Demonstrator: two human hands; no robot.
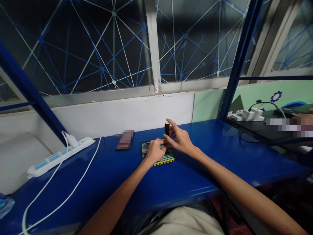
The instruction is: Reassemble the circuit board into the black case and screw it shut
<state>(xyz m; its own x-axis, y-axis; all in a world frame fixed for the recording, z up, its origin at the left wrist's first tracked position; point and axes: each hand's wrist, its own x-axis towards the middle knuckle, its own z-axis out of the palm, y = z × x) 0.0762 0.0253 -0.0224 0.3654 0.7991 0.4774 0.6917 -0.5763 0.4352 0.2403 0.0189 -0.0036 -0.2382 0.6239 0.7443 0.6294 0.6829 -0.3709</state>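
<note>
A screwdriver with a black and yellow handle stands upright above a green circuit board with a yellow-marked front edge. My right hand is around the handle, index finger near its top and thumb low beside it; some fingers are hidden behind. The dark case of the board lies flat on the blue table. My left hand rests over this case and board, its fingers curled in close below the screwdriver. What those fingertips pinch is hidden, and so is the screwdriver's tip.
A blurred-out phone-like slab lies left of the case. Further left is a white power strip with a plug and a looping white cable. Blue posts frame the table. Another person's hand shows at the far right.
</note>
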